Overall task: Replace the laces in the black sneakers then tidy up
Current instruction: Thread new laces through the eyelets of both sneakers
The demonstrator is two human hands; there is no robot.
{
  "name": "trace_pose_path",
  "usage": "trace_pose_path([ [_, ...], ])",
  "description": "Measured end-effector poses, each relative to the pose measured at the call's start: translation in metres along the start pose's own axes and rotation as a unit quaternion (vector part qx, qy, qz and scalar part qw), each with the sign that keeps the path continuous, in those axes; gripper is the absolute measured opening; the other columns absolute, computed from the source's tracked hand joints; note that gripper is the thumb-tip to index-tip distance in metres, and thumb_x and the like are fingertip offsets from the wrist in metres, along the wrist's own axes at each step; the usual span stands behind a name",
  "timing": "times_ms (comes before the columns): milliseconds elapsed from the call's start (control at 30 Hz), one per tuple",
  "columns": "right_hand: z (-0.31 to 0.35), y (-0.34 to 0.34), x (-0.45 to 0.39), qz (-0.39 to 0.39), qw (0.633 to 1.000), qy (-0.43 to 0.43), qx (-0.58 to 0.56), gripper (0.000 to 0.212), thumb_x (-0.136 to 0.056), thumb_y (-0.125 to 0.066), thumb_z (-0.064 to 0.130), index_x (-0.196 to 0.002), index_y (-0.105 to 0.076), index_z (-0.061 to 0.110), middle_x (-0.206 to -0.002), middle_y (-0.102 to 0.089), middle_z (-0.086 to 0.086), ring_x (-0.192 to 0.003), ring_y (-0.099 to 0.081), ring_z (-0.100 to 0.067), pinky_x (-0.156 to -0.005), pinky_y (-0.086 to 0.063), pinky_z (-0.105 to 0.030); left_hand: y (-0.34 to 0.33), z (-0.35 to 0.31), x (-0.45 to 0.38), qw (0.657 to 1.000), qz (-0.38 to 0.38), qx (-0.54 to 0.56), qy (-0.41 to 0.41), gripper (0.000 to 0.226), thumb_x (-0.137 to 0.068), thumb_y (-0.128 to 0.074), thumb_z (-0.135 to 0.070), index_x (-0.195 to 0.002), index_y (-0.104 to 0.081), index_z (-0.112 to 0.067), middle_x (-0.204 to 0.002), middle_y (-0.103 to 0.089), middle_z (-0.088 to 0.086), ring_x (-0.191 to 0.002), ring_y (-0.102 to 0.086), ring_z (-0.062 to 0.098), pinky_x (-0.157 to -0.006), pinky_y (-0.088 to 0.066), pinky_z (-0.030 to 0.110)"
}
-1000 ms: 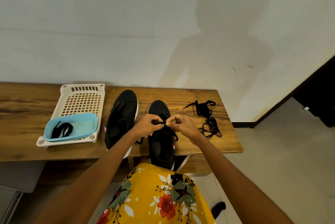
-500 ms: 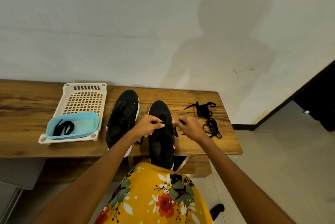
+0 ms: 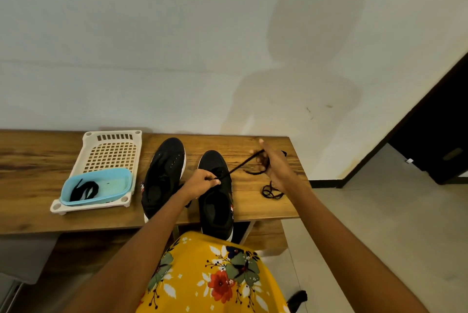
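Both hands work one black lace (image 3: 240, 165): the left hand (image 3: 200, 184) pinches it at the eyelets of the right sneaker (image 3: 218, 196) beneath it, and the right hand (image 3: 274, 165), raised beyond, grips its taut far end. Left of the left hand lies the other sneaker (image 3: 162, 176).

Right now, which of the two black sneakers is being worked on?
The right sneaker: the left hand holds it at the eyelets, and the right hand pulls a lace out from it. The left sneaker lies untouched beside the basket.

Wooden bench (image 3: 38, 160) against white wall (image 3: 152, 46) (shadowed), grey floor (image 3: 379, 224).
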State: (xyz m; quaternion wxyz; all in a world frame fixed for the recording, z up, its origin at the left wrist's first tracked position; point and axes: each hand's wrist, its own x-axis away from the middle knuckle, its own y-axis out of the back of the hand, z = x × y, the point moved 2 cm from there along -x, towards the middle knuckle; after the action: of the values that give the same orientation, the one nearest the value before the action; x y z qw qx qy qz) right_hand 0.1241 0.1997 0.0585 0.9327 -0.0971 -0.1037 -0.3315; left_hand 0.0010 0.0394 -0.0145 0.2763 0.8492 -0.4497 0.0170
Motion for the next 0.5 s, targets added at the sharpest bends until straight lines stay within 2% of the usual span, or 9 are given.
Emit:
trace_pose_path([
  [33,0.002,-0.002,0.002,0.007,0.997,-0.002,-0.073,0.028,-0.097,-0.050,0.034,-0.076,-0.050,0.016,-0.084,-0.069,-0.006,-0.051,-0.046,-0.006,-0.044,-0.035,-0.017,0.000,-0.001,0.000,1.000,0.002,-0.008,0.000,0.011,-0.091,-0.060,-0.015,-0.082,-0.065,-0.010,-0.065,-0.052,0.002,-0.057,-0.047,0.009,-0.054,-0.035,0.018],
  [100,0.004,-0.008,0.007,0.019,0.989,-0.004,-0.146,0.033,-0.097,-0.047,0.037,-0.071,-0.044,0.016,-0.075,-0.065,-0.004,-0.044,-0.038,-0.005,-0.037,-0.028,-0.015,0.001,-0.004,0.000,1.000,0.006,-0.023,0.002,0.013,-0.090,-0.060,-0.015,-0.079,-0.064,-0.012,-0.066,-0.053,0.002,-0.061,-0.048,0.010,-0.057,-0.036,0.020],
  [167,0.001,-0.014,0.011,0.040,0.997,-0.006,-0.068,0.035,-0.099,-0.041,0.040,-0.073,-0.044,0.015,-0.062,-0.051,0.002,-0.041,-0.031,-0.003,-0.036,-0.023,-0.014,0.002,-0.005,0.001,1.000,0.009,-0.026,0.008,0.012,-0.091,-0.059,-0.016,-0.080,-0.064,-0.013,-0.066,-0.052,0.003,-0.059,-0.047,0.012,-0.055,-0.036,0.021],
  [233,-0.004,-0.021,0.011,0.081,0.991,0.005,0.107,0.035,-0.101,-0.036,0.039,-0.076,-0.046,0.016,-0.060,-0.043,0.005,-0.040,-0.029,-0.002,-0.038,-0.023,-0.015,0.004,-0.006,0.002,1.000,0.015,-0.025,0.012,0.012,-0.093,-0.057,-0.016,-0.089,-0.065,-0.008,-0.064,-0.050,0.002,-0.054,-0.044,0.010,-0.050,-0.035,0.017],
  [300,-0.011,-0.026,0.009,0.132,0.945,0.055,0.294,0.031,-0.103,-0.036,0.030,-0.077,-0.050,0.021,-0.065,-0.048,0.001,-0.047,-0.040,-0.005,-0.047,-0.032,-0.020,0.005,-0.005,0.002,0.999,0.019,-0.026,0.016,0.016,-0.094,-0.055,-0.016,-0.097,-0.065,-0.005,-0.065,-0.049,0.002,-0.051,-0.043,0.009,-0.045,-0.033,0.014],
  [367,-0.022,-0.028,0.005,0.198,0.856,0.105,0.466,0.027,-0.102,-0.039,0.020,-0.078,-0.052,0.023,-0.078,-0.058,-0.007,-0.067,-0.053,-0.015,-0.062,-0.038,-0.027,0.006,-0.002,0.001,0.999,0.025,-0.021,0.019,0.015,-0.095,-0.054,-0.018,-0.097,-0.065,-0.008,-0.066,-0.049,0.003,-0.050,-0.042,0.011,-0.044,-0.032,0.017],
  [400,-0.029,-0.030,0.004,0.228,0.811,0.108,0.527,0.023,-0.101,-0.041,0.017,-0.083,-0.054,0.022,-0.084,-0.060,-0.007,-0.073,-0.054,-0.015,-0.067,-0.038,-0.028,0.006,0.000,-0.001,0.999,0.028,-0.020,0.020,0.015,-0.095,-0.054,-0.019,-0.097,-0.065,-0.010,-0.067,-0.049,0.005,-0.049,-0.042,0.012,-0.043,-0.032,0.019],
  [433,-0.035,-0.032,0.003,0.245,0.780,0.113,0.564,0.020,-0.100,-0.042,0.016,-0.090,-0.059,0.021,-0.087,-0.062,-0.007,-0.076,-0.054,-0.013,-0.069,-0.038,-0.028,0.006,0.001,-0.003,0.999,0.030,-0.022,0.022,0.015,-0.095,-0.054,-0.020,-0.098,-0.065,-0.011,-0.067,-0.049,0.005,-0.048,-0.041,0.012,-0.042,-0.032,0.020],
  [500,-0.047,-0.037,0.001,0.250,0.757,0.125,0.590,0.019,-0.099,-0.046,0.016,-0.104,-0.063,0.013,-0.091,-0.066,-0.006,-0.080,-0.056,-0.014,-0.072,-0.040,-0.029,0.007,0.003,-0.004,0.999,0.036,-0.024,0.029,0.017,-0.095,-0.053,-0.022,-0.103,-0.064,-0.010,-0.065,-0.048,0.004,-0.048,-0.040,0.012,-0.039,-0.031,0.019],
])
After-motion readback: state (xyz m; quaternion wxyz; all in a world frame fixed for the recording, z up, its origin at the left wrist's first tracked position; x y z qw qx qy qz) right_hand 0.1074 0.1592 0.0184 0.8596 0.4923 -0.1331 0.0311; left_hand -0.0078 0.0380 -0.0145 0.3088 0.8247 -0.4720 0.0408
